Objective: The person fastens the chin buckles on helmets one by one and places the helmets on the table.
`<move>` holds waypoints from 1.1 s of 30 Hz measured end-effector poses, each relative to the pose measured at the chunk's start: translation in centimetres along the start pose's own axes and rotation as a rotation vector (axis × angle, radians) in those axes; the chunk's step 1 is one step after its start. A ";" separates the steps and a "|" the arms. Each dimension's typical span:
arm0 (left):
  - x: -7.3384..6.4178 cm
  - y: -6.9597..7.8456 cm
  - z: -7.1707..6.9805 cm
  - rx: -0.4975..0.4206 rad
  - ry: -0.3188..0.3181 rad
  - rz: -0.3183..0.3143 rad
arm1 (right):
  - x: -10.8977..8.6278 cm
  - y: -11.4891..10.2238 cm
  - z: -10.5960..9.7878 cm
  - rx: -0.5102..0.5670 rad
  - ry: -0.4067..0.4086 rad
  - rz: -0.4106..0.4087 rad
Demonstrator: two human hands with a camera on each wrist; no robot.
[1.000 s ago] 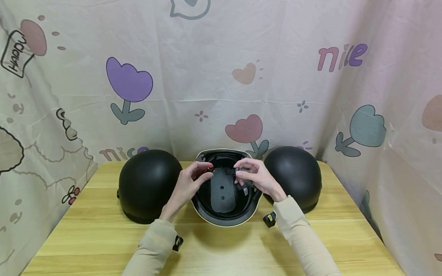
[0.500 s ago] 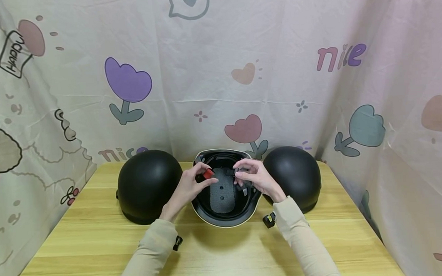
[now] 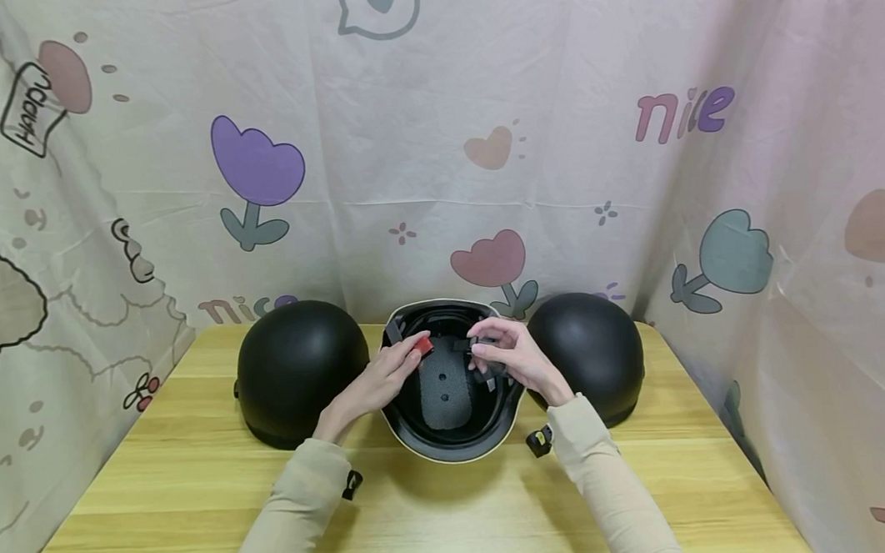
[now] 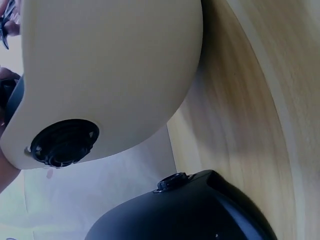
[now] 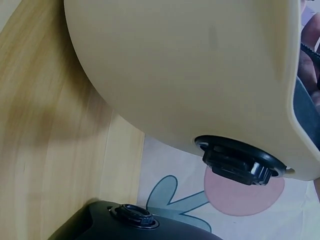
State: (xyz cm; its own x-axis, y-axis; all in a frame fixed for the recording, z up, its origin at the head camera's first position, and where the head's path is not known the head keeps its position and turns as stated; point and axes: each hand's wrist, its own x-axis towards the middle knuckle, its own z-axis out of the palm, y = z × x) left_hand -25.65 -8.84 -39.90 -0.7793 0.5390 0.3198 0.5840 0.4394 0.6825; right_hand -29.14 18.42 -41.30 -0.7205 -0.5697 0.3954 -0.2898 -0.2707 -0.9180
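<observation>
An upturned cream helmet [image 3: 452, 453] stands in the middle of the table, its black inside and grey mesh pad [image 3: 445, 389] facing up. At its left rim my left hand [image 3: 382, 376] holds a small red buckle [image 3: 425, 345] at the fingertips, thumb hidden beneath. My right hand [image 3: 512, 350] pinches a black strap end [image 3: 463, 345] over the right part of the opening. In the wrist views the cream shell [image 4: 115, 65] fills most of the picture and hides nearly all of both hands. A black knob [image 5: 242, 159] sits on its side.
A black helmet [image 3: 301, 374] rests dome up to the left of the cream one, and another black helmet [image 3: 589, 356] to the right. Behind the wooden table [image 3: 441, 531] hangs a printed curtain [image 3: 376, 146].
My left hand has turned over, from pinching the red buckle with thumb visible to fingers lying over it. The cream helmet has shifted slightly toward me. The right hand has kept its place.
</observation>
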 end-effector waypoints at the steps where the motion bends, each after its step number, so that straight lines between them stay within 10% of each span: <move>1: 0.0 0.0 -0.1 -0.033 -0.016 -0.007 | 0.0 0.0 0.0 0.000 0.001 0.000; 33: -0.2 -0.4 -0.1 -0.105 -0.062 -0.064 | -0.1 -0.4 0.1 0.047 -0.040 0.072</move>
State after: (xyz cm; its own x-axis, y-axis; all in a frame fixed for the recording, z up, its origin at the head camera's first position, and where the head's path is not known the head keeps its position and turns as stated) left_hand -25.72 -9.19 -40.15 -0.7968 0.5570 0.2343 0.5039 0.3985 0.7663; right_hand -28.90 18.50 -40.98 -0.7122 -0.6196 0.3300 -0.2076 -0.2631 -0.9422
